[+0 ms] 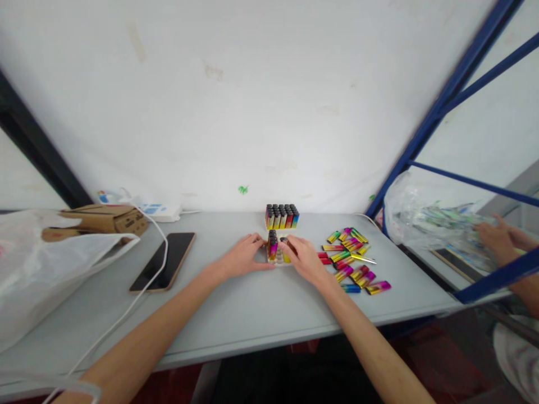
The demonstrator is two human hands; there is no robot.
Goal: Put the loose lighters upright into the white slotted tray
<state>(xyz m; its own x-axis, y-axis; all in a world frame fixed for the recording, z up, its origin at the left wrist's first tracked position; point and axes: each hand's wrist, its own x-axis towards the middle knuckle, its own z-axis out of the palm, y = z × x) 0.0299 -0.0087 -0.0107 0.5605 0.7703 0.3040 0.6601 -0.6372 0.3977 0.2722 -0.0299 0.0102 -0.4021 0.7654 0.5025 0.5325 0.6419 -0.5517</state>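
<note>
A small white lighter tray (278, 260) sits on the grey table in front of me, with a row of dark-topped lighters (273, 246) upright along its left side. My left hand (246, 255) grips the left edge of this tray, thumb at the front corner and fingers farther back. Over the tray's right part, my right hand (306, 259) has its fingers closed on a yellow lighter (287, 257), partly hidden by them. The lighter stands roughly upright at the tray; whether it is seated in a slot I cannot tell.
Behind stands a full block of lighters (282, 217). Several loose lighters (351, 247) and silver tweezers (365, 258) lie to the right. On the left are a phone (166, 261), a white cable, a cardboard box (110, 217) and a plastic bag (54, 269). Another person's hands (499, 238) work beyond the blue frame.
</note>
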